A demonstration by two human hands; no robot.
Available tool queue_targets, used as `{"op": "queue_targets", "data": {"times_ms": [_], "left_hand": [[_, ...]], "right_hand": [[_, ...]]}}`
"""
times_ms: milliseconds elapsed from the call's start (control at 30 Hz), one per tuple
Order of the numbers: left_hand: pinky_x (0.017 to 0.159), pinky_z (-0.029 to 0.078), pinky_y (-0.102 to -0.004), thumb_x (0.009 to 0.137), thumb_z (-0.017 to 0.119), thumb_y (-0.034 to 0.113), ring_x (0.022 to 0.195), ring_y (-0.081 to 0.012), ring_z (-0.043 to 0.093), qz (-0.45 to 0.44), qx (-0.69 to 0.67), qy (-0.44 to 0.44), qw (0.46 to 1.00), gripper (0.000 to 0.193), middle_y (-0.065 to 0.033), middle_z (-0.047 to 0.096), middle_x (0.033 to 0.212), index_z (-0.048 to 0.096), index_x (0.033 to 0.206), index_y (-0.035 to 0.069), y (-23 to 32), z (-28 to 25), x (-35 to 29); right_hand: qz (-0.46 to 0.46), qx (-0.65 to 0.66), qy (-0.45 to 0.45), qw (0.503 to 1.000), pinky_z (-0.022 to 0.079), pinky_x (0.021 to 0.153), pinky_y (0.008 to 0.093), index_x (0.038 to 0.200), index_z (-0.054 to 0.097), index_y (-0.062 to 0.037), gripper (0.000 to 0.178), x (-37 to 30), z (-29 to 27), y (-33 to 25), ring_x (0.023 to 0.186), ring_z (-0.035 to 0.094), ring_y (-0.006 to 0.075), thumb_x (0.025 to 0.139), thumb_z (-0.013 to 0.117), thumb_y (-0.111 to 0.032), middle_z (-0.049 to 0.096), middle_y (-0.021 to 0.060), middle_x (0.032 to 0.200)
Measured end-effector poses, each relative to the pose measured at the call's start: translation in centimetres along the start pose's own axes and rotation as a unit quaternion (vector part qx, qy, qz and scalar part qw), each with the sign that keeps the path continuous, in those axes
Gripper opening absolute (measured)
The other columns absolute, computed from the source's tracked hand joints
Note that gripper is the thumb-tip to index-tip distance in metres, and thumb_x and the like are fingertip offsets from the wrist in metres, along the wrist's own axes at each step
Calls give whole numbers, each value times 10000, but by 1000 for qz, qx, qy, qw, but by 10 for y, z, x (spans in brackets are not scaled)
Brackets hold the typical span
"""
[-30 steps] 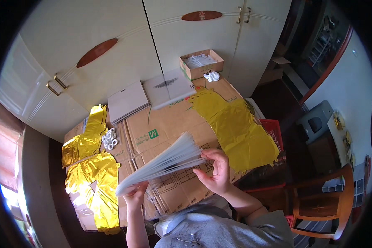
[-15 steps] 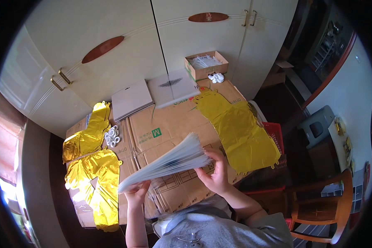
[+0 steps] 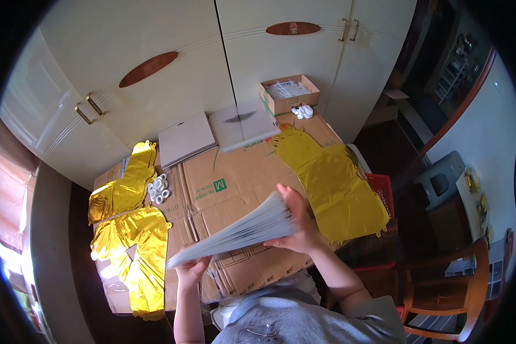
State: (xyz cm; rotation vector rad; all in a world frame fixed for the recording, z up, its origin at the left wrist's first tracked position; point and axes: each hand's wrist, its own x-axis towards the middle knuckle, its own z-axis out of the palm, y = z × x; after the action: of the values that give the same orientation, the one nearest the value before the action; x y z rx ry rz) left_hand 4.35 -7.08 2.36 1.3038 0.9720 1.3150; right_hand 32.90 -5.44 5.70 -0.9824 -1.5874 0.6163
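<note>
A thick stack of thin whitish sheets [image 3: 241, 229] is held up over the cardboard-covered table, its edges fanned toward the right. My left hand [image 3: 192, 267] grips the stack's lower left corner from beneath. Around the right end, my right hand [image 3: 297, 223] is closed with the fingers up along the far edge and the thumb low. Flat gold foil balloons [image 3: 137, 246] lie on the left, and another yellow-gold foil balloon [image 3: 335, 183] lies on the right. Beside the left foil sits a cluster of white rings [image 3: 159, 188].
Grey folders or boards [image 3: 186, 140] and a pale printed sheet [image 3: 243, 123] lie at the table's back. A small carton [image 3: 290, 94] of white sticks stands there, a white bundle [image 3: 303, 112] before it. Cabinets rise behind. A wooden chair [image 3: 447, 286] and red basket [image 3: 380, 192] are at right.
My right hand has moved up and wrapped further around the stack's right end. The spread sheets have come closer together there. My left hand keeps its hold.
</note>
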Motion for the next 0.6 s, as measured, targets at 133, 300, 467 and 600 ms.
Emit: {"op": "queue_targets", "data": {"times_ms": [133,300,467,600], "left_hand": [[753,457,-274,715,646,-24,822,-137,575,48,22,-80,995,194,-75,612,885,579,894,7,9,4,11],[701,450,-259,767,615,20,793,-114,545,30,-48,-139,989,159,-31,586,860,574,920,16,-8,-17,11],[751,451,-285,771,613,51,835,-120,534,28,102,-87,991,210,-37,574,910,546,968,24,-6,-25,14],[754,455,-285,762,627,37,832,-146,558,60,105,-47,992,214,-63,591,918,570,966,2,0,-19,15]], "right_hand": [[101,76,-152,980,389,888,335,1233,344,-45,802,4,3,35,1059,489,207,592,794,-220,515,128,1140],[70,-36,-119,990,463,749,286,1015,549,-44,441,10,15,47,836,587,126,630,757,-102,625,54,922],[107,167,-134,971,461,740,271,1009,563,-54,379,38,14,11,796,581,101,677,734,-118,631,51,886],[91,139,-210,964,462,727,267,1015,570,-39,380,83,10,-13,784,580,96,695,733,-165,639,42,856]]}}
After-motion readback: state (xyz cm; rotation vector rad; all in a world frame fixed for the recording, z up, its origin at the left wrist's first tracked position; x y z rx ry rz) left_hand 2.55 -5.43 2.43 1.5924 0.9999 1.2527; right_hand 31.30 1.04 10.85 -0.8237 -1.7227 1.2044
